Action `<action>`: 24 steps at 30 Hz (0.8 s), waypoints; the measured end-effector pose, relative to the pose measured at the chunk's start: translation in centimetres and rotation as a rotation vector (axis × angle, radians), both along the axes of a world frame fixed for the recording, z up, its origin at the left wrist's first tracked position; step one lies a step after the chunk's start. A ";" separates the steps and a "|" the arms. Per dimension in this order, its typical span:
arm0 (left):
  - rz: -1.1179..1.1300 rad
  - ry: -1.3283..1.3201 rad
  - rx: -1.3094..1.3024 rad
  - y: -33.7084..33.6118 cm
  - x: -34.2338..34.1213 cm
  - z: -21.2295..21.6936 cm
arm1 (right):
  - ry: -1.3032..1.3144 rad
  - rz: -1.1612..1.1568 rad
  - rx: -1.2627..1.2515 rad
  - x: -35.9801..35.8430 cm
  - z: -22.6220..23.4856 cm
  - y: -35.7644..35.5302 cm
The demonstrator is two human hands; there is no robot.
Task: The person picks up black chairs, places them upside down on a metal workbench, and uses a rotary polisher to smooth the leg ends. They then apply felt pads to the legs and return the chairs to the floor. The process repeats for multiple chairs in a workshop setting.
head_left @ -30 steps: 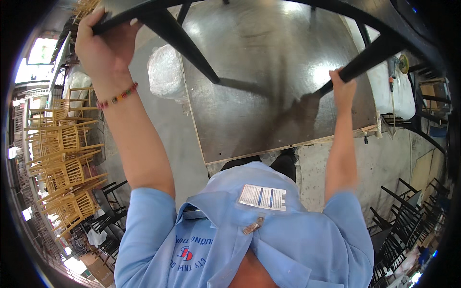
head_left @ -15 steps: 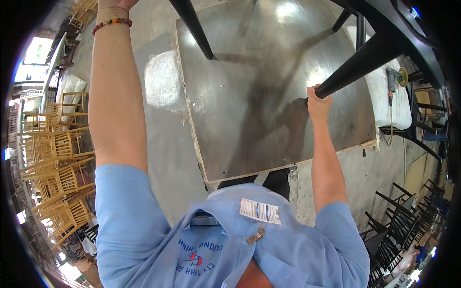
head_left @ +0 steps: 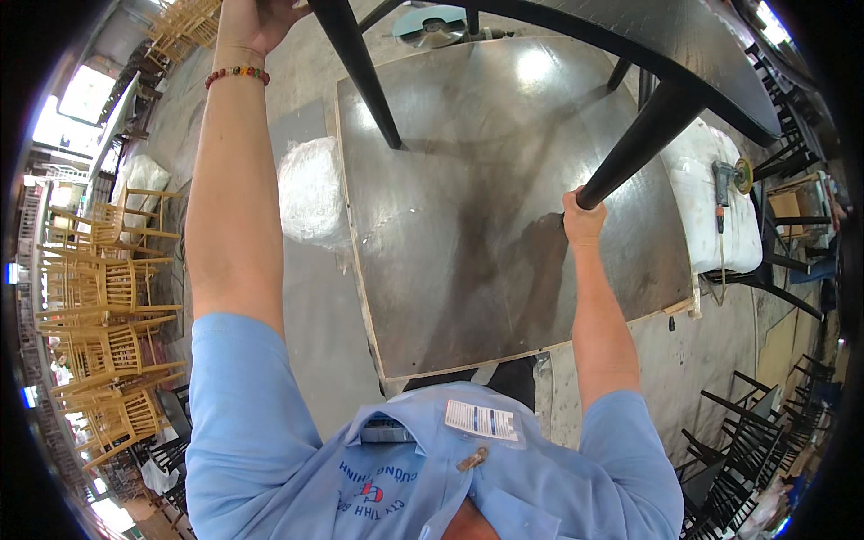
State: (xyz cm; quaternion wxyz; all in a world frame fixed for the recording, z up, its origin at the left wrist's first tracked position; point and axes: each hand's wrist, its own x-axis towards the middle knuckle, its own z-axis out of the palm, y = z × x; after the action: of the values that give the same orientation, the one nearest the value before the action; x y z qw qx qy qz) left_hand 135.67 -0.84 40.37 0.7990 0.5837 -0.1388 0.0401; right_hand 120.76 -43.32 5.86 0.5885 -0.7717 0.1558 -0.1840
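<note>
A black wooden chair [head_left: 576, 31] stands tilted over a dark, smooth worktable [head_left: 468, 297]. My right hand [head_left: 585, 220] is closed around the lower end of its near right leg [head_left: 643, 144]. The near left leg [head_left: 355, 76] slants down, its tip at the tabletop. Beside the top of that leg is my left hand [head_left: 256, 27], raised high, with a beaded bracelet at the wrist. The picture's upper edge cuts off most of its fingers, so its grip is hidden. Part of the chair also lies beyond that edge.
Right of the table, a power tool with a round disc [head_left: 727, 184] lies on a white padded surface [head_left: 715, 234]. A plastic-wrapped white bundle [head_left: 310, 193] sits left. Beyond the far edge is a circular-blade tool [head_left: 436, 31]. Stacked yellow chairs [head_left: 112, 283] and black chairs [head_left: 742, 432] flank the area.
The chair and both hands sit slightly more to the left and lower in view on the right side. More of the seat and of my left hand shows. My right hand keeps its hold.
</note>
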 end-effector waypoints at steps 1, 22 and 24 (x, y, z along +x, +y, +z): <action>0.038 0.011 -0.006 -0.4 0.0 -0.2 | 0.000 0.001 -0.016 0.2 0.0 -0.2; 0.243 0.115 -0.192 -1.9 -0.7 -0.4 | 0.058 0.076 -0.079 2.3 0.6 -2.6; 0.316 0.103 -0.156 -3.0 -1.6 0.7 | 0.096 0.072 -0.111 2.7 0.8 -2.9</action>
State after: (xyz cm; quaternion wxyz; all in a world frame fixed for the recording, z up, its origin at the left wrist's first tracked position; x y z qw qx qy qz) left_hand 134.03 -3.82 41.04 0.8316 0.5358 -0.0008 0.1458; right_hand 123.50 -46.19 6.61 0.5428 -0.8162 0.1454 -0.1341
